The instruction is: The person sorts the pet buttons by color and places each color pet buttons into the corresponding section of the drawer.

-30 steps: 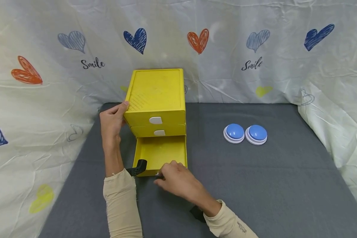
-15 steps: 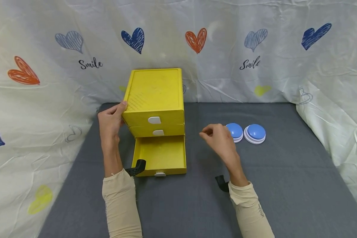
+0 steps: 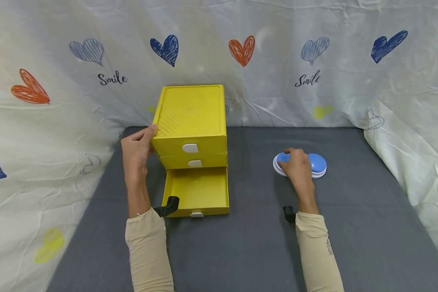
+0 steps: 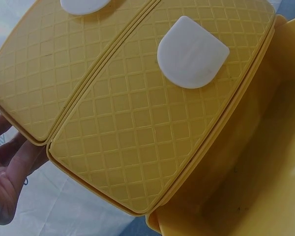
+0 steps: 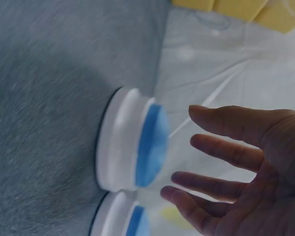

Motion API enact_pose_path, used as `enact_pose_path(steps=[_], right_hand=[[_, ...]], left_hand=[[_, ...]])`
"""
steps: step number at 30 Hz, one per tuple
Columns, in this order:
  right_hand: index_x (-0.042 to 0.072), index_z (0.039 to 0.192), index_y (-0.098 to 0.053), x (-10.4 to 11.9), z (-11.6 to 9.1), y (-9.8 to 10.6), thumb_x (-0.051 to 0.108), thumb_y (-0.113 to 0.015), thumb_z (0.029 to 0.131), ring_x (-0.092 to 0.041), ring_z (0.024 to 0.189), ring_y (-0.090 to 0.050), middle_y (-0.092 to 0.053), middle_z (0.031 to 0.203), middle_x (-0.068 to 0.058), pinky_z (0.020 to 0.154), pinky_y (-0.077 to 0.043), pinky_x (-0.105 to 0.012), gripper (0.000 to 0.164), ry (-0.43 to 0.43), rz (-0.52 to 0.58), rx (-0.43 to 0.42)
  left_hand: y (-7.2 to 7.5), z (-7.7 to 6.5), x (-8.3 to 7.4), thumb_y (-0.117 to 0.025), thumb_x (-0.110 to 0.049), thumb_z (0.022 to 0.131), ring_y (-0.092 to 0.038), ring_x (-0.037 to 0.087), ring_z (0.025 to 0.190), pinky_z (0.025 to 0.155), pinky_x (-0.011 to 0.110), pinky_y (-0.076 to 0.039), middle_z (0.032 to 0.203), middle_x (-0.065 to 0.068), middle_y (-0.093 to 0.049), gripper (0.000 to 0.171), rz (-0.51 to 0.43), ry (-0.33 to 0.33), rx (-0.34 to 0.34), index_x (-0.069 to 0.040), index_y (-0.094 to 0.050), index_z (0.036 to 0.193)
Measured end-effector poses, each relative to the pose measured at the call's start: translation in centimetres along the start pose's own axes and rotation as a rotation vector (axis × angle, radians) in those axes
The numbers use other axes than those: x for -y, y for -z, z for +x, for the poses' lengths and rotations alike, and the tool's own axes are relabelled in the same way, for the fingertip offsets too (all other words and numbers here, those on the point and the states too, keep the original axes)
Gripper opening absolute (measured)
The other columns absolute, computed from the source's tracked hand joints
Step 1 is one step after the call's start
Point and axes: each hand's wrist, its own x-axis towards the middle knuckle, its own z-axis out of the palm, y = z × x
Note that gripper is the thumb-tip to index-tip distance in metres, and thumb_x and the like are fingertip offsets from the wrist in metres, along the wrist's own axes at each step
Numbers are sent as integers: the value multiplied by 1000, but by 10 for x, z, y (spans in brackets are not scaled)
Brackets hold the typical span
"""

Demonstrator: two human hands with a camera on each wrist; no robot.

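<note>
My left hand (image 3: 136,152) holds the upper left edge of a yellow drawer cabinet (image 3: 190,111), thumb at the top front corner and fingers along the side. The cabinet's bottom drawer (image 3: 198,190) is pulled out, with nothing visible in it; the two drawers above are closed. Over a round blue-domed push button (image 5: 152,147) with a white base is my right hand (image 3: 297,166), fingers loosely spread and holding nothing. In the right wrist view a gap shows between the fingertips and the dome. A second such button (image 3: 317,163) sits just to its right, partly covered by the hand.
Grey cloth (image 3: 248,243) covers the table. A white sheet (image 3: 204,24) printed with hearts hangs behind it and along both sides. White tabs, one being the bottom drawer's handle (image 3: 196,214), mark the drawer fronts.
My right hand has left the bottom drawer's handle and moved right and away from me to above the left button. My left hand stays on the cabinet; the drawer remains out.
</note>
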Motion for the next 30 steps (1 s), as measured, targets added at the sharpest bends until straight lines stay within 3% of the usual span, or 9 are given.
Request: enact_pose_path(steps=[4, 11, 19, 24, 30], right_hand=[[-5, 115, -60, -10, 4, -2, 9, -76, 74, -43, 104, -51, -56, 111, -28, 85, -42, -52, 46, 3, -17, 26], [-6, 119, -56, -14, 5, -5, 8, -78, 71, -44, 105, -49, -54, 111, -29, 88, -40, -52, 55, -22, -27, 59], [-6, 116, -59, -19, 7, -15, 16, -83, 66, -44, 100, -53, -58, 108, -28, 86, -40, -51, 60, -29, -43, 8], [-9, 112, -60, -20, 7, -19, 13, -84, 64, -46, 97, -53, -58, 104, -31, 87, -39, -53, 58, 5, -32, -38], [-11, 108, -61, -19, 7, -18, 10, -82, 63, -46, 98, -53, -59, 103, -31, 89, -36, -53, 55, 18, -24, -52]], left_hand=[[0, 0, 0, -75, -38, 73, -60, 17, 76, 68, 23, -52, 83, 5, -66, 38, 1, 5, 1, -8, -74, 95], [0, -1, 1, -76, -39, 72, -60, 17, 75, 67, 22, -52, 89, 7, -67, 39, 8, 5, 0, -8, -74, 96], [1, 1, -2, -75, -39, 73, -63, 18, 82, 68, 22, -53, 96, 6, -67, 38, 14, 26, 7, -10, -74, 98], [1, 0, -1, -76, -38, 73, -62, 19, 79, 68, 24, -53, 95, 8, -67, 38, 7, 13, 0, -8, -74, 97], [1, 0, -2, -76, -40, 71, -64, 18, 84, 68, 22, -53, 101, 5, -67, 40, 14, 45, 1, -12, -73, 100]])
